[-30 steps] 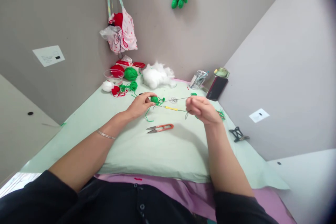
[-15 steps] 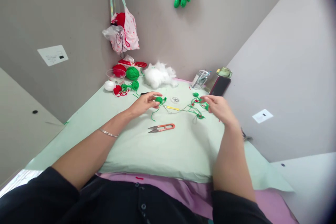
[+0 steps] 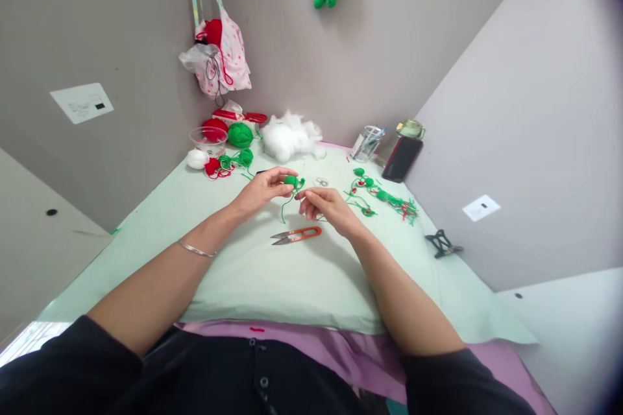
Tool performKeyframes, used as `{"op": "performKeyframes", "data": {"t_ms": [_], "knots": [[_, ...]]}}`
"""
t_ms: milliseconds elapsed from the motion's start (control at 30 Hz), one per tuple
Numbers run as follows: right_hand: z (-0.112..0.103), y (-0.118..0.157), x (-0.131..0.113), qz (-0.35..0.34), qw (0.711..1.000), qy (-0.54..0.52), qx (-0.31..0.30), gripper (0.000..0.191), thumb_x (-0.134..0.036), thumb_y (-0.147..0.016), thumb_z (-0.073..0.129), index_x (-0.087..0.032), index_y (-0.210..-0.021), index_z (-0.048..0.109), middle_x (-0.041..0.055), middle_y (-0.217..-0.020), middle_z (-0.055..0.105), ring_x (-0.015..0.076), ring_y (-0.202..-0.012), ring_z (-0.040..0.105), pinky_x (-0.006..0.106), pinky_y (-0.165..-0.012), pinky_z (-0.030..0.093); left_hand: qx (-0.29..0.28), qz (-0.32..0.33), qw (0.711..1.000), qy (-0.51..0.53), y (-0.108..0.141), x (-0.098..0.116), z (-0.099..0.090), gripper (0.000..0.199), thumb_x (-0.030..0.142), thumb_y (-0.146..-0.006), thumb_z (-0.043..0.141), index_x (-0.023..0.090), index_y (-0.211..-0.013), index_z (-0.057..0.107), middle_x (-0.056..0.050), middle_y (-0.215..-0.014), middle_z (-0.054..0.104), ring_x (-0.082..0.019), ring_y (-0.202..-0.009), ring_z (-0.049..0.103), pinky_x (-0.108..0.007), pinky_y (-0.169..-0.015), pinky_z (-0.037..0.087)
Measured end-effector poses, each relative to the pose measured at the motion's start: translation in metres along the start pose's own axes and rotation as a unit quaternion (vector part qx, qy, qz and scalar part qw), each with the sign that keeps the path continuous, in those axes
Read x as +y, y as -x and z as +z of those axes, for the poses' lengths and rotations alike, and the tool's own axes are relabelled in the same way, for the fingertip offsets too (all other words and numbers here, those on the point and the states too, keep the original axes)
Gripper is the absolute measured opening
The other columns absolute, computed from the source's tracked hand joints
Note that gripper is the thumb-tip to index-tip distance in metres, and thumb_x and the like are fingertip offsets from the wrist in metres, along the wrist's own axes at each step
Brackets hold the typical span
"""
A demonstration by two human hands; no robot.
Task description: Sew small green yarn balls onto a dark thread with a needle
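A small green crocheted piece (image 3: 291, 180) with a curled end is pinched between the thumb and fingers of my left hand (image 3: 265, 189). A loose green yarn tail (image 3: 283, 211) hangs from it onto the pale green cushion. Just to the right, my right hand (image 3: 327, 206) has its thumb and index finger pressed together beside the piece; whatever they hold is too fine to make out. Thread snips (image 3: 296, 235) with orange handles lie below both hands. Beyond my right hand lie green crocheted pieces with red bits and yarn tails (image 3: 396, 201).
White stuffing (image 3: 292, 136) is piled at the back. Yarn balls (image 3: 240, 135) and a clear tub (image 3: 208, 141) stand at back left. A clear cup (image 3: 367, 144), a phone (image 3: 403, 159) and a black stand (image 3: 442, 244) are on the right. A spotted bag (image 3: 226, 55) hangs above.
My right hand has moved left, from the green pieces on the right to beside the piece in my left hand. The yellow-handled tool seen before is now out of sight.
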State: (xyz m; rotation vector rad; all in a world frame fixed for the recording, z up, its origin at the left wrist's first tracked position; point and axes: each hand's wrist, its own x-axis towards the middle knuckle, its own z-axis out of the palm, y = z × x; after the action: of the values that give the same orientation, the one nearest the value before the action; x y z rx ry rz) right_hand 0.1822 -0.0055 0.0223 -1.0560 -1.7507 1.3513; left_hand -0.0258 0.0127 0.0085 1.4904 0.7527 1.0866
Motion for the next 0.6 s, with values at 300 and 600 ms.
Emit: {"op": "performKeyframes", "data": {"t_ms": [300, 600], "knots": [[0.000, 0.002, -0.007, -0.002, 0.995, -0.101, -0.017, 0.034, -0.049, -0.080, 0.069, -0.015, -0.086, 0.065, -0.0086, -0.052, 0.026, 0.0079, -0.051, 0.019, 0.025, -0.051, 0.014, 0.002, 0.053, 0.990, -0.128, 0.003, -0.006, 0.007, 0.036, 0.030, -0.079, 0.067, 0.017, -0.113, 0.068, -0.007, -0.101, 0.069, -0.018, -0.085, 0.062, -0.031, -0.080, 0.050], [-0.013, 0.015, -0.022, -0.042, 0.993, 0.027, -0.104, 0.037, -0.050, -0.089, 0.060, -0.015, -0.092, 0.069, -0.0046, -0.056, 0.041, 0.0084, -0.052, 0.033, 0.024, -0.051, 0.026, -0.015, 0.015, 0.999, -0.026, 0.002, -0.005, 0.010, 0.040, 0.031, -0.076, 0.075, 0.017, -0.112, 0.068, -0.007, -0.106, 0.069, -0.019, -0.090, 0.066, -0.035, -0.089, 0.050]]}}
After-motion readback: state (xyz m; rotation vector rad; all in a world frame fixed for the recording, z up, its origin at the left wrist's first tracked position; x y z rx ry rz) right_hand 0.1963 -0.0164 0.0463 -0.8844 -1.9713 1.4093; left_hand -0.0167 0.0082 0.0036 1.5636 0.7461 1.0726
